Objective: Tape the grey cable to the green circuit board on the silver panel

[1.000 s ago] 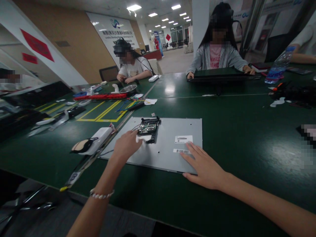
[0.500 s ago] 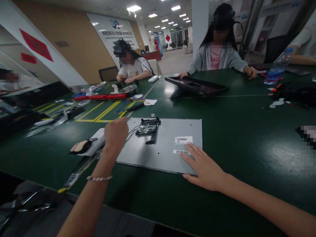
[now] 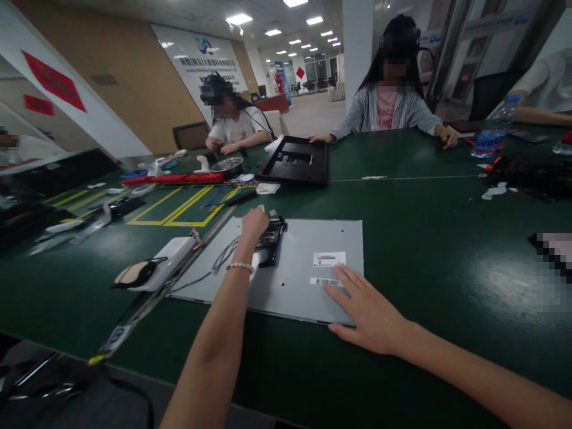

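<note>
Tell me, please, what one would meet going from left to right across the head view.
White oblong object → left hand → dark spot on the grey panel → right hand → water bottle → partly blurred flat object.

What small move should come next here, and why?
Perhaps ease the left hand back slightly from the circuit board: it hides part of the board and its black frame, so what it touches can't be seen. The right hand, spread over the near right corner of the panel, could steady it.
</note>
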### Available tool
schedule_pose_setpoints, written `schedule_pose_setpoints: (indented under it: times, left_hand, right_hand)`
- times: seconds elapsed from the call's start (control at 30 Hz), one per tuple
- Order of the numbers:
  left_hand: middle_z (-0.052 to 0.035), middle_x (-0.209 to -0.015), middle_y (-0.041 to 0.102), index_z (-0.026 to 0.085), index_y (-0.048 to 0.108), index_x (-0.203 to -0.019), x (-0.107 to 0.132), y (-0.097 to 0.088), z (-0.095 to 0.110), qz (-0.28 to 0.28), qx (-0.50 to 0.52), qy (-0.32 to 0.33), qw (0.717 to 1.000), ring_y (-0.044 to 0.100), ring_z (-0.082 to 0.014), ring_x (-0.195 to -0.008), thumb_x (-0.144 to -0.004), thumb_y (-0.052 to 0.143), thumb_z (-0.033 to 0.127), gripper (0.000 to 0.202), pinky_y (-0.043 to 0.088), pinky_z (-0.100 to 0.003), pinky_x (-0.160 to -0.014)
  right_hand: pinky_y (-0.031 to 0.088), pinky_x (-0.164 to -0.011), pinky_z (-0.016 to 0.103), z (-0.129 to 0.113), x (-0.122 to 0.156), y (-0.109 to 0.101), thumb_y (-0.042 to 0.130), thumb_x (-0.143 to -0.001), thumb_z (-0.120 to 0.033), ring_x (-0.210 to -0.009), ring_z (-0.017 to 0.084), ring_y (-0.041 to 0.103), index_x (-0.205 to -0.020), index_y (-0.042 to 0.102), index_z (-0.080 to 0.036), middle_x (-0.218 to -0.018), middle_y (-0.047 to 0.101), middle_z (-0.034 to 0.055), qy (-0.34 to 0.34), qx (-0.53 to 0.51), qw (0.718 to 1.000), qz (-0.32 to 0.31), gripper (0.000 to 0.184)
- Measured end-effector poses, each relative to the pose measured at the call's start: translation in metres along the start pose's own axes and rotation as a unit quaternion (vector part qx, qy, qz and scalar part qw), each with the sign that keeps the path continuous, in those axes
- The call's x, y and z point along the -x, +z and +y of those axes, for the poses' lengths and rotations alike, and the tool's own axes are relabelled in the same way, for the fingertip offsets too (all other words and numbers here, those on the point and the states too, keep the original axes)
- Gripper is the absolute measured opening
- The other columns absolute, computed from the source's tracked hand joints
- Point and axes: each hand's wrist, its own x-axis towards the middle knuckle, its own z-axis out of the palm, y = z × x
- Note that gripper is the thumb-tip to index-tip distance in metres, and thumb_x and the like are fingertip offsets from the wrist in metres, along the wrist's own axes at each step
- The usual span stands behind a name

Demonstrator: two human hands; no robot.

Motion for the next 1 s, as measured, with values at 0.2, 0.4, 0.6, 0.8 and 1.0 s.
schedule_pose_setpoints:
  times: [0.2,0.4,0.6,0.8,1.0]
  left_hand:
    - [-0.0202,-0.124,0.061,0.007,0.056,-0.126,-0.008,-0.008,-0.030,0.036,0.023,0.004,0.999,0.057,-0.0279,-0.114,-0.088,0.036,0.015,0.044,0.044,-0.035,-0.092]
    - [-0.0137,-0.110,0.069,0.016,0.067,-0.109,-0.016,-0.001,-0.007,0.058,0.046,0.033,0.997,0.062,-0.0269,-0.105,-0.089,0.046,0.032,0.033,0.046,-0.033,-0.088]
    - [-0.0230,-0.116,0.062,0.010,0.064,-0.111,-0.026,0.022,0.022,0.073,0.009,-0.056,0.996,0.056,-0.0377,-0.111,-0.081,0.059,0.046,0.047,0.044,-0.048,-0.090]
    - [-0.0242,-0.113,0.063,0.007,0.065,-0.109,-0.032,0.025,0.020,0.072,0.020,-0.078,0.994,0.058,-0.0377,-0.108,-0.083,0.053,0.027,0.034,0.042,-0.050,-0.089]
    - [-0.0229,-0.105,0.066,0.007,0.067,-0.103,-0.031,0.022,0.018,0.089,0.036,-0.091,0.991,0.060,-0.0362,-0.103,-0.086,0.044,0.025,0.034,0.038,-0.054,-0.092]
  right_hand:
    - [0.010,-0.117,0.050,0.001,0.001,0.002,0.039,-0.088,-0.067,-0.146,0.031,0.000,-0.152,0.024,-0.026,-0.161,-0.001,0.0064,-0.001,0.004,1.000,0.009,0.077]
    - [0.009,-0.117,0.047,0.002,0.002,0.007,0.039,-0.088,-0.067,-0.146,0.029,0.000,-0.152,0.025,-0.025,-0.161,-0.001,0.0092,-0.004,0.018,1.000,0.018,0.077]
    - [0.009,-0.117,0.048,0.002,0.000,0.006,0.042,-0.088,-0.065,-0.146,0.029,0.000,-0.151,0.026,-0.025,-0.161,-0.002,0.0088,-0.006,0.013,1.000,0.017,0.077]
    - [0.010,-0.117,0.050,0.002,0.000,0.007,0.043,-0.088,-0.064,-0.146,0.031,0.000,-0.151,0.026,-0.026,-0.161,-0.003,0.0078,-0.008,0.003,1.000,0.018,0.076]
    - [0.010,-0.117,0.050,0.004,0.000,0.009,0.044,-0.088,-0.064,-0.146,0.031,0.001,-0.151,0.027,-0.025,-0.161,-0.002,0.0073,-0.013,0.003,1.000,0.023,0.076]
